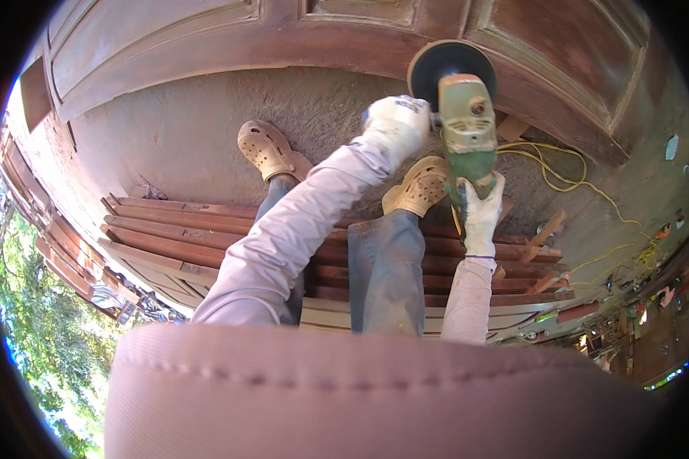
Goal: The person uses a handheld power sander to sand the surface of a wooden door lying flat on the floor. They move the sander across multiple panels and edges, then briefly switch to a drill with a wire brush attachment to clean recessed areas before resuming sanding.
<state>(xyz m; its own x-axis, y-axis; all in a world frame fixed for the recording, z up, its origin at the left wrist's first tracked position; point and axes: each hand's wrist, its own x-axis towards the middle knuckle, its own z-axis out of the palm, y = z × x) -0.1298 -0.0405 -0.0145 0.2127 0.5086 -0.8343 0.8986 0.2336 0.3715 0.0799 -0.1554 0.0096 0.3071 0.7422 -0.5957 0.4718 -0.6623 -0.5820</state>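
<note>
A green angle grinder (pixel 468 126) with a dark round disc (pixel 441 70) is held out in front of me. My left hand (pixel 400 124), in a white glove, is closed at the left side of the tool's head, where a side handle sits; most of that handle is hidden. My right hand (pixel 482 210), gloved too, wraps the rear grip of the body. The disc overlaps the lower edge of a brown panelled wooden door (pixel 314 52). Whether disc and wood touch, I cannot tell.
Several reddish-brown timber lengths (pixel 184 233) lie behind my feet, in tan clogs (pixel 266 149). A yellow cord (pixel 570 186) loops over the dusty ground (pixel 184 130) to the right. Clutter (pixel 658 298) lies at the far right; trees (pixel 46 321) show at left.
</note>
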